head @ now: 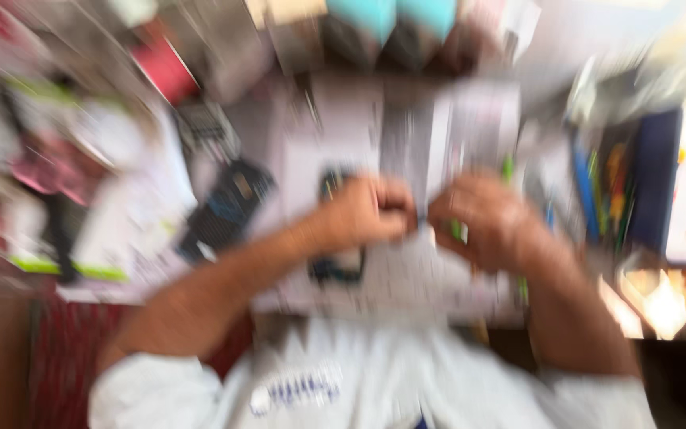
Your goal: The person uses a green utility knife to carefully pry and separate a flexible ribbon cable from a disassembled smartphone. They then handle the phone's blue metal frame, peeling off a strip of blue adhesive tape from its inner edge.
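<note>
The whole view is smeared by motion, so take only the coarse layout from it. At the far left of the frame a heap of pink, white and green-edged things (57,175) lies blurred past telling. Right of it, left of centre, a dark handheld device with buttons (228,208) lies tilted on the desk (279,143).

Your left hand (363,213) sits just left of the frame's middle, fingers curled in toward the thumb in a pinch. Whether it actually grips anything is beyond what the blur shows. Beneath and beside it lies a dark, rounded object (335,266), partly covered by your wrist.

Both hands meet over a pale sheet of printed paper (406,278) spread across the centre of the desk, fingertips nearly touching each other.

Your right hand (486,218), just right of centre, is likewise curled. A thin green stick, perhaps a pen (507,168), shows above it and again below, so it seems to pass through that hand's grasp, though I cannot tell for sure.

Farther right stands a tray of coloured pens (605,191). Your white sleeves fill the lower edge.
</note>
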